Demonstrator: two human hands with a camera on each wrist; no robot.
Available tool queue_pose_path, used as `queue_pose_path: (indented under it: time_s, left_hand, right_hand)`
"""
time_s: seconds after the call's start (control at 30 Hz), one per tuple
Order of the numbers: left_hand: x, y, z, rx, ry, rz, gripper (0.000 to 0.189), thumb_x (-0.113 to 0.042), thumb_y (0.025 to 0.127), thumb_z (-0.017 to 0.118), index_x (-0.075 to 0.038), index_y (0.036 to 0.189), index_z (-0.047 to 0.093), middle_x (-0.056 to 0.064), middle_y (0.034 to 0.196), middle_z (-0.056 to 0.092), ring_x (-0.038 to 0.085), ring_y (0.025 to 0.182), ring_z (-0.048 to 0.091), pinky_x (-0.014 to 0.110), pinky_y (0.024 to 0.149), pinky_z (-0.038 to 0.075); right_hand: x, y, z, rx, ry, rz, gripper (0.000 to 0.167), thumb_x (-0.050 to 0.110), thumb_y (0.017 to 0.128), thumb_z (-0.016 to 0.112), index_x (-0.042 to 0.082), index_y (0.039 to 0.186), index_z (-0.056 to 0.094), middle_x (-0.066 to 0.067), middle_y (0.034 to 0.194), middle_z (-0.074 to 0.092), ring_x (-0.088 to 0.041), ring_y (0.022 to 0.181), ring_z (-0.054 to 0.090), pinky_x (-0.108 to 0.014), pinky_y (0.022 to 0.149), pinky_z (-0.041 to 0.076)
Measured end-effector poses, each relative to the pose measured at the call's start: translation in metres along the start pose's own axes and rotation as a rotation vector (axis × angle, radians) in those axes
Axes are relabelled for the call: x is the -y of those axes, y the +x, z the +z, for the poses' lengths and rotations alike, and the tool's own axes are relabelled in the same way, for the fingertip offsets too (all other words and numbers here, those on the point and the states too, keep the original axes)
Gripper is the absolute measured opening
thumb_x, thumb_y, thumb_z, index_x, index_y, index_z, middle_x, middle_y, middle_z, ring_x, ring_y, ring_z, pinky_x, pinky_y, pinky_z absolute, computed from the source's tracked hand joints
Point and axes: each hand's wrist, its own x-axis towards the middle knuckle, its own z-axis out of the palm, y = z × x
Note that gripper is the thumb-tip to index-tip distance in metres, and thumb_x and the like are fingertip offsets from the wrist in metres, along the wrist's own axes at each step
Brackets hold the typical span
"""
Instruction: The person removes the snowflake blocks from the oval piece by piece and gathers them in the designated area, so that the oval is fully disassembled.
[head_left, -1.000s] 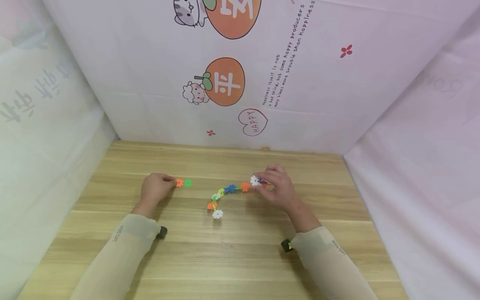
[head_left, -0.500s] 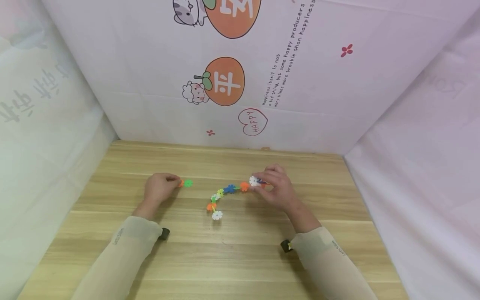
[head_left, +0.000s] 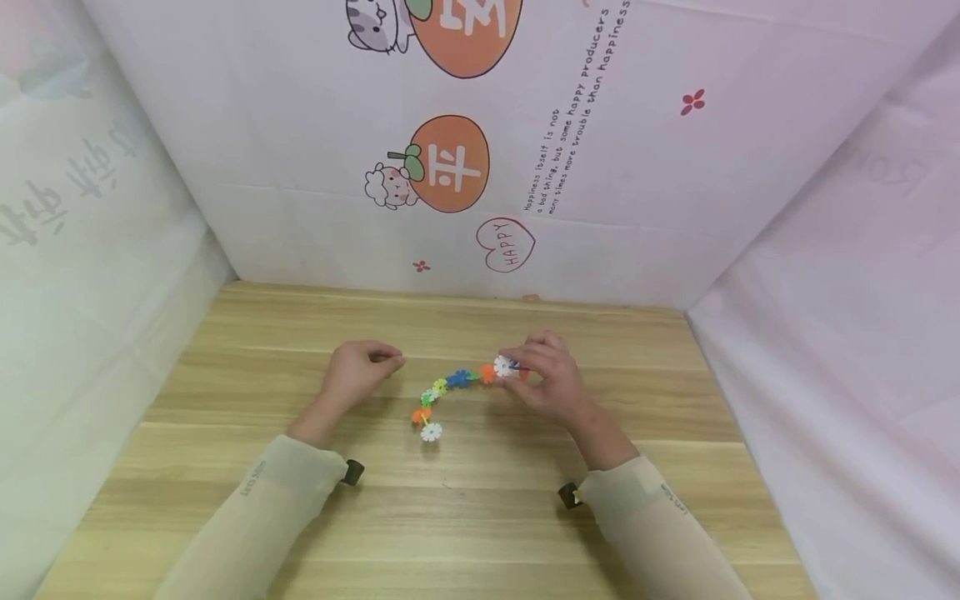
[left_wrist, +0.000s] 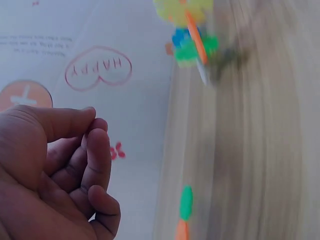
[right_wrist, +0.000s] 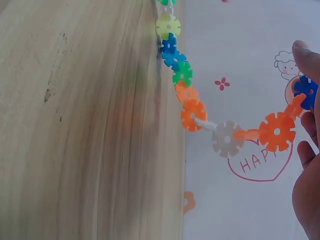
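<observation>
A curved chain (head_left: pixel 459 378) of interlocking notched plastic discs in white, orange, green, yellow and blue hangs over the table. My right hand (head_left: pixel 553 379) grips its right end, at a blue disc (right_wrist: pixel 306 92) beside orange and white ones in the right wrist view. The free end carries a white disc (head_left: pixel 431 432). Left of the chain is my left hand (head_left: pixel 356 375), thumb and index finger together with nothing visible between them. Low in the left wrist view a green disc (left_wrist: pixel 186 202) and an orange disc (left_wrist: pixel 182 231) lie edge-on; the head view hides them behind the left hand.
A wooden table (head_left: pixel 480 517) lies below. A printed white cloth (head_left: pixel 600 150) rises behind it, with more cloth on both sides. Dark wrist cameras sit at both cuffs.
My left hand has let go of the orange disc and moved right, toward the chain, covering the two loose discs. My right hand has shifted slightly left with the chain.
</observation>
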Motion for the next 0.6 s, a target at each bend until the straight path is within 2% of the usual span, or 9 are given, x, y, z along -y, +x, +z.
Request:
queue_pose_path:
  time_s: [0.23, 0.43, 0.6]
  left_hand:
    - [-0.02, -0.004, 0.015, 0.062, -0.076, 0.034, 0.02, -0.034, 0.096, 0.076, -0.016, 0.104, 0.08, -0.002, 0.094, 0.077, 0.019, 0.086, 0.072, 0.037, 0.073, 0.059]
    - [-0.036, -0.006, 0.029, 0.098, -0.096, 0.1, 0.019, -0.034, 0.096, 0.076, -0.018, 0.104, 0.08, -0.005, 0.1, 0.077, 0.016, 0.092, 0.071, 0.04, 0.08, 0.059]
    - [-0.05, -0.007, 0.04, 0.144, -0.119, 0.13, 0.017, -0.032, 0.097, 0.076, -0.017, 0.104, 0.081, -0.006, 0.101, 0.076, 0.015, 0.093, 0.07, 0.04, 0.084, 0.059]
  right_hand:
    - [0.002, 0.001, 0.002, -0.001, 0.007, -0.018, 0.043, 0.013, 0.071, 0.096, 0.006, 0.109, 0.079, 0.0, 0.095, 0.077, -0.024, 0.096, 0.055, -0.044, 0.091, 0.039]
    - [0.003, 0.004, 0.004, 0.002, 0.017, -0.039, 0.044, 0.014, 0.07, 0.096, 0.006, 0.11, 0.079, -0.001, 0.096, 0.078, -0.024, 0.094, 0.056, -0.045, 0.091, 0.04]
    - [0.003, 0.006, 0.008, -0.003, 0.013, -0.068, 0.045, 0.015, 0.07, 0.096, 0.006, 0.11, 0.079, -0.002, 0.097, 0.078, -0.023, 0.092, 0.056, -0.045, 0.09, 0.041]
